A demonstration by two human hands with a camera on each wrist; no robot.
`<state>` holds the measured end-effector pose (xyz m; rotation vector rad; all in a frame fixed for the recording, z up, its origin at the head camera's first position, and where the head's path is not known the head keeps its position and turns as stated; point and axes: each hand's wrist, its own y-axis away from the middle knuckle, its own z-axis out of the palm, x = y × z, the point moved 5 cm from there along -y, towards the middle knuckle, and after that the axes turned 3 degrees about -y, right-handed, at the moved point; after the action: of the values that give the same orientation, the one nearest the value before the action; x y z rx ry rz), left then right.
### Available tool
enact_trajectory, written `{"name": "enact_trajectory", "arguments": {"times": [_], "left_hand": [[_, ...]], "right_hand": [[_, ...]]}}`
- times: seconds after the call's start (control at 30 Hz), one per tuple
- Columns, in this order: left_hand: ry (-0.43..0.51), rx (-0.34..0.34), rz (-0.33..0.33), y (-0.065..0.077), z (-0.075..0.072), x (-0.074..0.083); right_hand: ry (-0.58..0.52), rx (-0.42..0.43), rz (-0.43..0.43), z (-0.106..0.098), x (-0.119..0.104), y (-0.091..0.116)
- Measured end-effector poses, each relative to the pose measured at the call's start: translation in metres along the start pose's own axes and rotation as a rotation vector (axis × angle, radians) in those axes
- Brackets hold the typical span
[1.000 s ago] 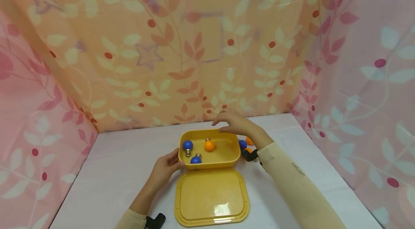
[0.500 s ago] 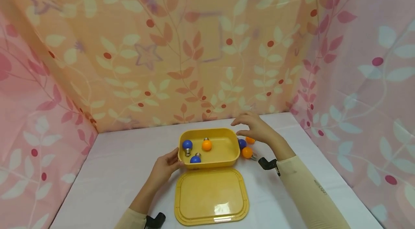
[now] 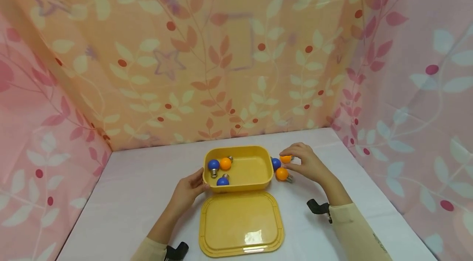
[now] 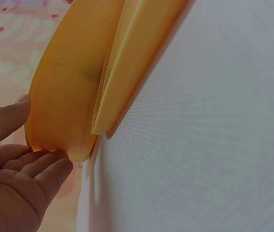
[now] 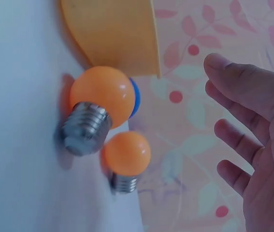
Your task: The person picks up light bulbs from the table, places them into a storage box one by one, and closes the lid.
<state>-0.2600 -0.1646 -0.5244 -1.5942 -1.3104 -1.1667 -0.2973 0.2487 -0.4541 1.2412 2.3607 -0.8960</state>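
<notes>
My left hand (image 3: 187, 190) holds the left end of a yellow plastic box (image 3: 253, 170), thumb and fingers touching its outer wall and rim in the left wrist view. Inside lie a blue light bulb (image 3: 213, 165), an orange light bulb (image 3: 225, 164) and a second blue bulb (image 3: 223, 181). Just right of the box are another blue bulb (image 3: 276, 164), a near orange bulb (image 3: 282, 174) and a far orange bulb (image 3: 285, 158), partly covered by my right hand (image 3: 308, 163). That hand hovers there, fingers apart and holding nothing, as the right wrist view (image 5: 252, 125) confirms.
A yellow lid (image 3: 241, 224) lies flat in front of the box. White cloth (image 3: 129, 187) covers the table, and patterned fabric walls (image 3: 207, 56) stand behind it and at both sides. Each wrist carries a black camera mount (image 3: 318, 207).
My right hand has moved from above the box to the right and down toward the loose bulbs. The orange bulb in the box has rolled left against the blue one. My left hand stays put.
</notes>
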Motion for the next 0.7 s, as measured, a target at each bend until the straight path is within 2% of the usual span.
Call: {"name": "enact_trajectory", "arguments": {"times": [0.1, 0.23, 0.4, 0.57, 0.7], "left_hand": [[-0.010, -0.007, -0.005, 0.000, -0.001, 0.001], [-0.012, -0.007, -0.004, 0.000, -0.001, 0.002], [0.001, 0.008, -0.019, -0.001, -0.001, 0.002], [0.027, 0.005, -0.018, 0.000, 0.000, 0.002], [0.022, 0.006, -0.011, 0.000, 0.000, 0.001]], "right_hand": [[-0.004, 0.016, 0.013, 0.000, 0.010, 0.007], [-0.026, -0.008, 0.069, 0.002, 0.021, 0.012], [-0.052, -0.070, 0.183, 0.005, 0.036, 0.016], [-0.152, -0.156, 0.347, 0.015, 0.055, 0.027], [-0.165, -0.206, 0.374, 0.025, 0.069, 0.034]]}}
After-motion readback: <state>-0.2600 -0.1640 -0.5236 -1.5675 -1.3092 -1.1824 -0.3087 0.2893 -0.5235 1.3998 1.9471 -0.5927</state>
